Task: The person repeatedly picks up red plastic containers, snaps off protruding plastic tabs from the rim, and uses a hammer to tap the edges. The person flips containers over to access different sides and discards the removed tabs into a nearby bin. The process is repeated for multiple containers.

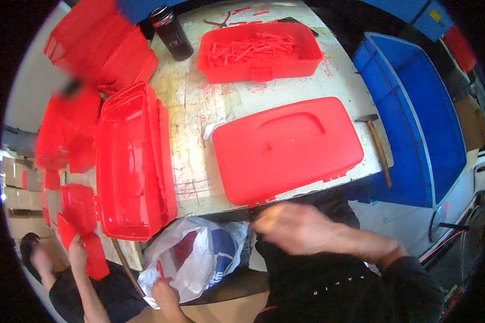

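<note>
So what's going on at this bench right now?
A person's right hand, blurred, is at the front edge of a closed red plastic case lying on the worn table. Whether it grips the case can't be told, and the left hand isn't visible. Behind sits an open red tray of red strips; an open red box stands to the left. A co-worker's hand holds a white plastic bag.

A small plastics workshop or factory floor. A worn, scratched tabletop (199, 113) carries many identical red moulded boxes: a closed lidded case (288, 148), stacked open shells (132, 161), and a tray of red plastic offcuts (258, 51). A hammer (379, 148) lies at the edge beside a large blue crate (415, 107).
</note>
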A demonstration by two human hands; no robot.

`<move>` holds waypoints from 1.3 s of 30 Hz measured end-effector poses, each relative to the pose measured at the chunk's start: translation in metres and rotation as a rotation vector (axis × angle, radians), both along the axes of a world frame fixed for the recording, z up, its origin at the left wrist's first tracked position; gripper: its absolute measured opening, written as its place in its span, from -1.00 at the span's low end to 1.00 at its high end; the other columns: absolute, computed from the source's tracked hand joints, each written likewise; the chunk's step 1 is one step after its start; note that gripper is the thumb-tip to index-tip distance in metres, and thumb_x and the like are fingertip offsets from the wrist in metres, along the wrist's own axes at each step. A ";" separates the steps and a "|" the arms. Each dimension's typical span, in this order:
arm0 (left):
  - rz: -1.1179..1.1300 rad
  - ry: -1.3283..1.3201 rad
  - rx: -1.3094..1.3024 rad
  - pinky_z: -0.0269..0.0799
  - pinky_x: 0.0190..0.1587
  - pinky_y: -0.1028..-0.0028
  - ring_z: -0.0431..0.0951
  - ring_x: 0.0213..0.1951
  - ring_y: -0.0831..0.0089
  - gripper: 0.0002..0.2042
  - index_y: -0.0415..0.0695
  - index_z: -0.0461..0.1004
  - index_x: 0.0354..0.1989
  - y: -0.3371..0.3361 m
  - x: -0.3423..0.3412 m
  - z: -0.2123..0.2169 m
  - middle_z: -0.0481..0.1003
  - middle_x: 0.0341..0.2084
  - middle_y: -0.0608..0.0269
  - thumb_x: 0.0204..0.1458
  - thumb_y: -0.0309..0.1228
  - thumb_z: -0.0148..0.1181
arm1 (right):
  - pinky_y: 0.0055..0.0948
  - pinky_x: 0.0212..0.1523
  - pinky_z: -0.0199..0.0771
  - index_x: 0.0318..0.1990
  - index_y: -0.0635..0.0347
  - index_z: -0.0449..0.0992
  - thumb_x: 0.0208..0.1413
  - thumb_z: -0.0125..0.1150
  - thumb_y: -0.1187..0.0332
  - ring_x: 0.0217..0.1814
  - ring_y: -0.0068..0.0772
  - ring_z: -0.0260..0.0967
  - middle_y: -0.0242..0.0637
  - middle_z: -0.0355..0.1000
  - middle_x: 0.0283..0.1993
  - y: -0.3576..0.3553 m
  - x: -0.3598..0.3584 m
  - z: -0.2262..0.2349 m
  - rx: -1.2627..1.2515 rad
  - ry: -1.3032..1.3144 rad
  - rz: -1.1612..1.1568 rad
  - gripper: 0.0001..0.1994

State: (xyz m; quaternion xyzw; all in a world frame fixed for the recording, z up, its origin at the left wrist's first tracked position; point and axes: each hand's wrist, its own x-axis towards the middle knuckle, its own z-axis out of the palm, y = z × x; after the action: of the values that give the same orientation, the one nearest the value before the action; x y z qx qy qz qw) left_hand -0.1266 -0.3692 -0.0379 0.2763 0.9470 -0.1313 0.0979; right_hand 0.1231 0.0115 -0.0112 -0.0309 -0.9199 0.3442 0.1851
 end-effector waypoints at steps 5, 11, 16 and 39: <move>-0.481 -0.733 0.673 0.53 -0.21 0.27 0.64 -0.28 0.08 -0.79 -0.10 0.70 -0.42 0.078 0.076 0.106 0.60 -0.32 -0.01 -0.17 -0.55 0.12 | -0.08 0.11 0.50 0.25 0.20 0.26 0.09 0.28 0.32 0.17 0.03 0.42 -0.01 0.39 0.11 -0.055 -0.048 0.021 -0.198 0.388 0.342 -0.43; -0.310 -0.772 1.240 0.36 0.20 0.31 0.53 0.09 0.24 -0.65 -0.33 0.49 0.12 0.260 0.035 0.066 0.55 0.03 -0.04 0.17 -0.47 0.12 | -0.09 -0.39 0.54 0.09 0.19 0.33 0.36 -0.03 0.22 -0.40 -0.02 0.49 -0.06 0.45 -0.25 0.072 0.037 0.054 -0.112 -0.043 -0.122 -0.71; -0.095 -0.661 1.127 0.32 0.22 0.31 0.47 0.16 0.17 -0.47 -0.33 0.36 0.22 0.395 -0.008 -0.013 0.45 0.12 -0.17 0.25 -0.13 0.13 | -0.47 -0.19 0.42 0.03 0.28 0.40 0.41 -0.07 0.30 -0.30 -0.55 0.35 -0.37 0.38 -0.38 0.196 0.027 0.054 -0.468 -0.006 -0.214 -0.75; -0.504 -0.973 0.802 0.42 0.02 0.40 0.54 -0.09 0.32 -0.65 -0.09 0.46 0.03 0.444 -0.036 -0.047 0.57 -0.18 0.11 0.22 -0.12 0.15 | -0.20 -0.48 0.51 -0.02 0.36 0.41 0.16 0.19 0.56 -0.38 0.09 0.56 0.12 0.50 -0.36 0.101 -0.020 -0.004 -0.347 -0.389 -0.436 -0.75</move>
State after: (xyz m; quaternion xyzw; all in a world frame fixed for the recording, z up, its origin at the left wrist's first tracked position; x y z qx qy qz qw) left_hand -0.1627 0.0752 -0.0850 0.5310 0.6772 0.3505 0.3694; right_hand 0.1033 0.1122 -0.0156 -0.3229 -0.8375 0.4357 0.0672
